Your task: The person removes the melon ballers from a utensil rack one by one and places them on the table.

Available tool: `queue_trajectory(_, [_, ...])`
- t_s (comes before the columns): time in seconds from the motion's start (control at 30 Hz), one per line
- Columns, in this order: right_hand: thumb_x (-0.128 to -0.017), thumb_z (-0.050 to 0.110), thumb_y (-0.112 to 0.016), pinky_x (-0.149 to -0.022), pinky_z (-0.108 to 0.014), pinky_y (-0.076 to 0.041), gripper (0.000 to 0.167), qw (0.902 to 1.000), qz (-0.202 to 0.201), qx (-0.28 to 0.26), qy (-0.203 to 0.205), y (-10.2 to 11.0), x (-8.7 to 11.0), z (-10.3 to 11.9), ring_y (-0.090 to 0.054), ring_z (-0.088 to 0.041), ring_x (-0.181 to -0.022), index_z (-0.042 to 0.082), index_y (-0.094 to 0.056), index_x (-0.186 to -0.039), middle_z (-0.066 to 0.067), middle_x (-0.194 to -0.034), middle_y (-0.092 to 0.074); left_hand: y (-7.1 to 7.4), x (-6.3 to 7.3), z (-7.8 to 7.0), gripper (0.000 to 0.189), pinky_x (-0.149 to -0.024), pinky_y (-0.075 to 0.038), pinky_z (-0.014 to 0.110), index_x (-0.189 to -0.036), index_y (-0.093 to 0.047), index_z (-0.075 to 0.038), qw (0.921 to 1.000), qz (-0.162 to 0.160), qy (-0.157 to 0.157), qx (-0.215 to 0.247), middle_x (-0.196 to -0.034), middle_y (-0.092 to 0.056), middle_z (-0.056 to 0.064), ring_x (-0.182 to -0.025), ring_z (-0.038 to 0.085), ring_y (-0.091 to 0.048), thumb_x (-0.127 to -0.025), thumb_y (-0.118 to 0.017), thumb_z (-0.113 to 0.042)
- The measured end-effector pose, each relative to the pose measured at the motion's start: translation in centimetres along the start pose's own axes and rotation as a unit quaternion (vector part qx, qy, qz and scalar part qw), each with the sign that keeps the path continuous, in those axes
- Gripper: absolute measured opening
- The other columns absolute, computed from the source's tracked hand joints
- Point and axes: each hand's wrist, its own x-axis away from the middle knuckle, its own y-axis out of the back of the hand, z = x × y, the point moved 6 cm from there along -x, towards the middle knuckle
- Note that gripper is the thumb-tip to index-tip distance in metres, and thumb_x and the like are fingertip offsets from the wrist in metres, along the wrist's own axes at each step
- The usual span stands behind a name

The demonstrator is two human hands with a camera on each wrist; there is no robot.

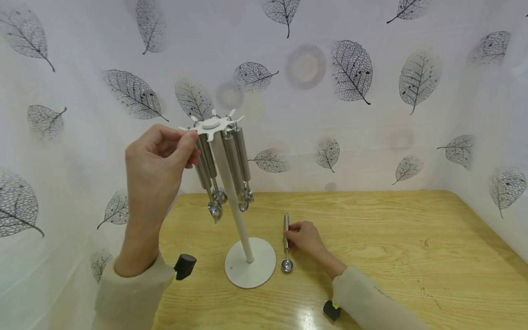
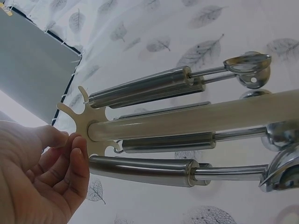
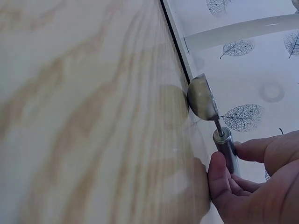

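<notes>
A white utensil stand (image 1: pixel 236 201) has a round base on the table and a star-shaped hook top (image 1: pixel 211 124). Several steel-handled utensils (image 1: pixel 233 162) with small metal bowls hang from its hooks. My left hand (image 1: pixel 152 169) pinches one arm of the hook top between thumb and fingers; the left wrist view shows the hanging handles (image 2: pixel 149 86) beside it. To the right of the base lies a small metal scoop (image 1: pixel 287 265), its bowl towards me. My right hand (image 1: pixel 307 238) pinches its handle (image 3: pixel 227 148), and the bowl appears to touch the table.
The wooden table (image 1: pixel 392 247) has a straight right edge. Behind it and at both sides hangs a white curtain (image 1: pixel 305 114) printed with leaves. A black device (image 1: pixel 184 266) is on the left wrist, and another (image 1: pixel 332 310) on the right.
</notes>
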Motion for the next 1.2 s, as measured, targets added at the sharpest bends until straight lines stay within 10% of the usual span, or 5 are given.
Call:
queue_trajectory(0.93, [-0.089, -0.003, -0.064, -0.060, -0.031, -0.059, 0.029, 0.9995, -0.008, 0.025, -0.018, 0.8, 0.5, 0.3, -0.066, -0.019, -0.061, -0.018, -0.062, -0.114, -0.012, -0.072, -0.067, 0.1, 0.1, 0.0, 0.009, -0.064, -0.057, 0.023, -0.093, -0.070, -0.006, 1.0000, 0.000, -0.001, -0.005, -0.076, -0.070, 0.007, -0.066, 0.019, -0.066, -0.097, -0.072, -0.014])
queue_trajectory(1.2, [-0.094, 0.000, -0.062, -0.064, -0.038, -0.061, 0.030, 0.9990, 0.012, -0.039, 0.016, 1.4, 1.4, 3.8, -0.067, -0.025, -0.071, -0.016, -0.062, -0.119, -0.018, -0.091, -0.069, 0.1, 0.1, 0.1, 0.008, -0.064, -0.057, 0.023, -0.092, -0.071, -0.007, 1.0000, -0.002, -0.002, -0.006, -0.077, -0.069, 0.010, -0.066, 0.020, -0.065, -0.097, -0.072, -0.014])
